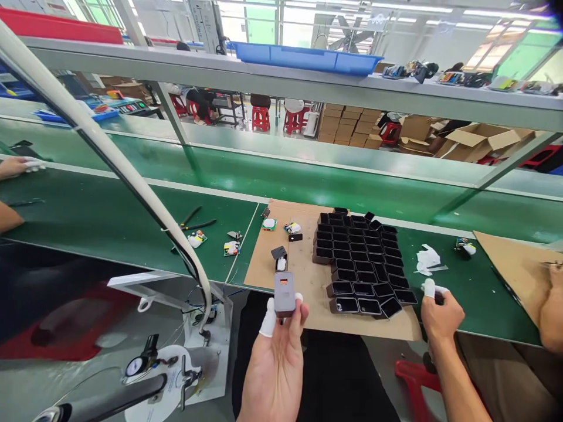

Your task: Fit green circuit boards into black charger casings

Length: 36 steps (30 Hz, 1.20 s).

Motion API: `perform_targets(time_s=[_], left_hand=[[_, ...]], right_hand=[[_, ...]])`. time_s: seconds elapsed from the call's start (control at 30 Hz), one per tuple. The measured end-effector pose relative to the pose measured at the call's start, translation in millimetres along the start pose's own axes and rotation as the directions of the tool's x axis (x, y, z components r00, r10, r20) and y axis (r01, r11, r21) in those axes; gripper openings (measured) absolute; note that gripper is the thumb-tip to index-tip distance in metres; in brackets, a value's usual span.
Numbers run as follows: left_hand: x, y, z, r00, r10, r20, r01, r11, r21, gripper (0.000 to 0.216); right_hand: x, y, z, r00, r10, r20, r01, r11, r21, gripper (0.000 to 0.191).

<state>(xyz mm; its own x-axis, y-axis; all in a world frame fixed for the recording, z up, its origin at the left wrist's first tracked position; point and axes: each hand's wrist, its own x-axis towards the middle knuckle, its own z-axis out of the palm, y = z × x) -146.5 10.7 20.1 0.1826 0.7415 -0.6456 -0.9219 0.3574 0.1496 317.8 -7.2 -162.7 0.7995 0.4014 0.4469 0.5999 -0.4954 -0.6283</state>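
My left hand (277,346) is raised palm up over the table's near edge, fingers closed around a small grey charger block (284,293) whose orange-lit face points away from me. White finger cots cover its thumb and fingertips. My right hand (440,313) rests at the table edge to the right, fingers curled with white cots on them; what they pinch is too small to make out. Between the hands a cluster of several black open housings (363,261) lies on a brown cardboard sheet (303,264).
Pliers (196,221), small circuit boards (231,248) and loose parts (281,258) lie on the green bench. White scraps (427,258) sit to the right. A white hose (109,158) runs diagonally to a gauge (134,366). Other people's arms show at the far left (17,167) and far right (552,316).
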Motion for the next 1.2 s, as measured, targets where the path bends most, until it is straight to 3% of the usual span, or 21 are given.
perform_targets(time_s=[0.07, 0.1, 0.13, 0.17, 0.27, 0.4, 0.47, 0.57, 0.73, 0.97, 1.1, 1.2], left_hand=[[17.5, -9.9, -6.0, 0.981, 0.161, 0.106, -0.183, 0.951, 0.247, 0.043], [30.6, -15.9, -10.9, 0.939, 0.277, 0.204, -0.339, 0.851, 0.402, 0.034], [45.8, -21.7, -15.8, 0.847, 0.413, 0.333, -0.531, 0.643, 0.552, 0.030], [62.0, -26.5, -20.3, 0.710, 0.520, 0.475, -0.685, 0.351, 0.639, 0.033], [107.0, -31.3, -26.5, 0.521, 0.572, 0.634, -0.776, 0.006, 0.631, 0.035], [143.1, -25.2, -25.0, 0.371, 0.541, 0.755, -0.765, -0.284, 0.579, 0.015], [152.3, -24.1, -24.9, 0.344, 0.482, 0.806, -0.733, -0.398, 0.551, 0.015], [157.4, -26.4, -25.0, 0.344, 0.381, 0.858, -0.681, -0.528, 0.508, 0.025], [157.2, -31.1, -23.8, 0.327, 0.324, 0.888, -0.600, -0.655, 0.460, 0.035], [169.5, -35.4, -31.9, 0.337, 0.317, 0.887, -0.583, -0.669, 0.461, 0.020], [167.0, -37.0, -37.1, 0.314, 0.385, 0.868, -0.594, -0.634, 0.495, 0.027], [165.4, -36.8, -41.2, 0.285, 0.388, 0.876, -0.600, -0.641, 0.479, 0.019]], right_hand=[[-0.3, 0.8, -0.3, 1.000, -0.013, 0.012, 0.013, 1.000, 0.015, 0.058], [-0.5, 1.2, -0.4, 1.000, -0.018, 0.015, 0.018, 1.000, 0.023, 0.058], [-0.6, 1.5, -0.5, 1.000, -0.024, 0.017, 0.023, 0.999, 0.030, 0.058], [-0.7, 2.0, -0.5, 0.999, -0.029, 0.016, 0.029, 0.999, 0.038, 0.058], [-0.8, 3.2, -0.4, 0.999, -0.047, 0.005, 0.047, 0.997, 0.060, 0.058], [-0.9, 3.0, -0.7, 0.997, -0.071, -0.003, 0.071, 0.994, 0.086, 0.063], [-0.9, 1.9, -1.4, 0.996, -0.086, -0.004, 0.086, 0.991, 0.099, 0.068], [-0.5, 0.5, -3.1, 0.994, -0.110, 0.002, 0.110, 0.987, 0.116, 0.071], [0.8, 3.2, -3.9, 0.990, -0.140, 0.000, 0.139, 0.981, 0.132, 0.075], [2.0, 5.9, -3.9, 0.984, -0.176, 0.005, 0.174, 0.975, 0.137, 0.068], [2.4, 4.2, -5.5, 0.983, -0.184, 0.000, 0.183, 0.973, 0.140, 0.064], [2.2, 2.9, -6.0, 0.982, -0.187, -0.009, 0.187, 0.972, 0.141, 0.062]])
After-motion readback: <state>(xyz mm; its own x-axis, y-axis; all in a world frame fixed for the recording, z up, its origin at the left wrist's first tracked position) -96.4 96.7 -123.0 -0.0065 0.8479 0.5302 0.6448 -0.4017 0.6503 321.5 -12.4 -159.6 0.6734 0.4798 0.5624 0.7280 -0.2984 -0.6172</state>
